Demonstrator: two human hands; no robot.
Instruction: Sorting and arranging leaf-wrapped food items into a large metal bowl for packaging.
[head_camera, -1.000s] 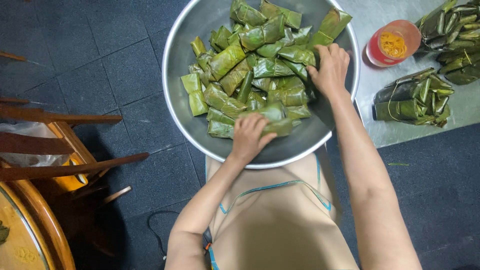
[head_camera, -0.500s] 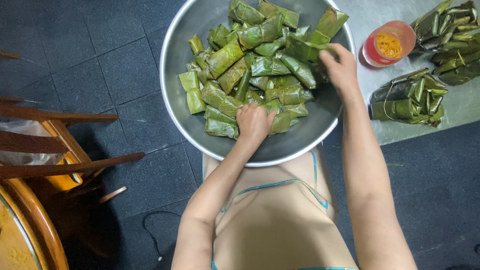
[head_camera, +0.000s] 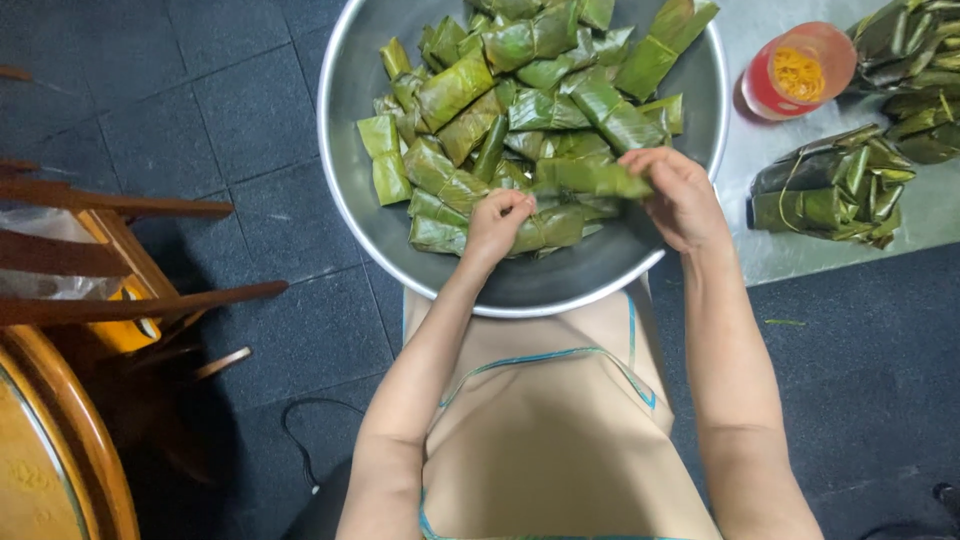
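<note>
Over one bowl (head_camera: 345, 150), two hands (head_camera: 590, 205), one parcel (head_camera: 592, 178).

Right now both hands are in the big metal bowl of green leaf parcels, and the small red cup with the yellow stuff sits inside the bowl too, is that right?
Not quite. The red cup stands outside the metal bowl, on the surface beside its rim, as the head view shows. The left hand and right hand are indeed in the bowl among the green leaf parcels.

My bare right hand (head_camera: 682, 198) on a glossy green leaf parcel (head_camera: 592, 178), smooth brushed metal basin (head_camera: 352, 90), dull metal surface (head_camera: 790, 255) at 3 o'clock, translucent red plastic cup (head_camera: 800, 68), varnished wood chair (head_camera: 120, 205) at 9 o'clock, matt dark stone floor (head_camera: 250, 110)
</note>
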